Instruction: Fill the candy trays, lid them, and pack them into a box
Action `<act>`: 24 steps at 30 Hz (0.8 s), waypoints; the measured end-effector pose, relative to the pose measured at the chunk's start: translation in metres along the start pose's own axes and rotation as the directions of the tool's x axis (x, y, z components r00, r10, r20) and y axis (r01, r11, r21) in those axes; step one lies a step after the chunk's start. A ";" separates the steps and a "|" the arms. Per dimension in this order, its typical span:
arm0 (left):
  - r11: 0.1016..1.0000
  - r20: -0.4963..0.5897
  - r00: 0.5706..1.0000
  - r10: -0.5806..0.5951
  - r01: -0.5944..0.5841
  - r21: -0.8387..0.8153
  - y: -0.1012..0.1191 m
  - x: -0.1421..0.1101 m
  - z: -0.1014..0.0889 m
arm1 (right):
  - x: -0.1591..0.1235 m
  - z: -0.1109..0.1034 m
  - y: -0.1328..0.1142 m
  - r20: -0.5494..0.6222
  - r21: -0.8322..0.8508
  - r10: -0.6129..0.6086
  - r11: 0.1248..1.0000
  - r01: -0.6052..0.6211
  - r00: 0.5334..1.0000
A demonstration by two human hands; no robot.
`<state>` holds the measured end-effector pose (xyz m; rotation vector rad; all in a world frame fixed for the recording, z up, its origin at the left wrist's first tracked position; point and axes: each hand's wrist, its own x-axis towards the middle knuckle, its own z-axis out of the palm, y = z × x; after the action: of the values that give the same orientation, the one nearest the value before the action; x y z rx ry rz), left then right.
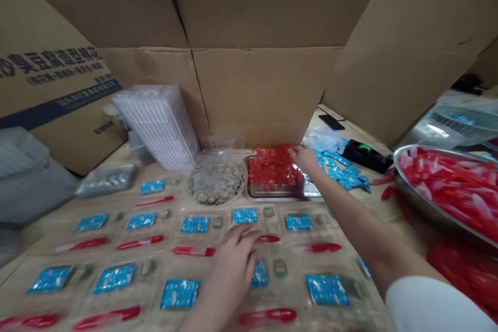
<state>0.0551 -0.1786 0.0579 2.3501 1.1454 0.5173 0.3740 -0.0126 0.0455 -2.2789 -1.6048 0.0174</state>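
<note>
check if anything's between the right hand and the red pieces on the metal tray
Nothing visible: the right hand is at the right edge of the red pieces on the metal tray. The loose blue packets lie beyond the hand's other side.

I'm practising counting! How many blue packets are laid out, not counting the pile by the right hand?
12 blue packets: one back left, five across the middle, five across the front, and one peeking out beside the right arm. The arm or left hand may hide more.
</note>
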 end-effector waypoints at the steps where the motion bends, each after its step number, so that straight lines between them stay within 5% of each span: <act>1: 1.000 0.021 1.000 0.011 -0.011 0.011 0.006 0.025 0.001 | 0.013 0.004 -0.001 -0.008 -0.022 0.018 1.000 -0.018 1.000; 5: 0.965 0.121 0.990 -0.072 0.039 0.261 0.010 0.114 0.013 | 0.044 0.018 -0.005 0.010 -0.076 0.044 0.996 -0.043 0.999; 8: 0.936 0.163 0.970 -0.179 0.117 0.332 -0.001 0.146 0.031 | 0.044 0.029 -0.011 0.024 -0.099 0.012 0.995 -0.010 1.000; 14: 0.924 0.209 0.954 -0.213 0.127 0.362 -0.007 0.152 0.048 | -0.012 0.042 -0.028 0.044 -0.113 -0.165 0.979 0.169 0.985; 19: 0.926 0.208 0.958 -0.198 0.114 0.359 -0.007 0.152 0.052 | -0.073 0.027 -0.030 0.100 -0.056 -0.357 0.930 0.363 0.929; 22: 0.935 0.195 0.965 -0.174 0.099 0.341 -0.009 0.150 0.052 | -0.079 0.010 -0.011 0.120 0.059 -0.462 0.887 0.459 0.879; 24: 0.940 0.181 0.971 -0.155 0.088 0.330 -0.009 0.147 0.048 | -0.065 0.000 0.009 0.112 0.052 -0.396 0.918 0.392 0.911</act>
<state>0.1598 -0.0669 0.0320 2.5064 1.3478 0.0419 0.3590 -0.0749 0.0305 -1.9232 -2.0874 0.0778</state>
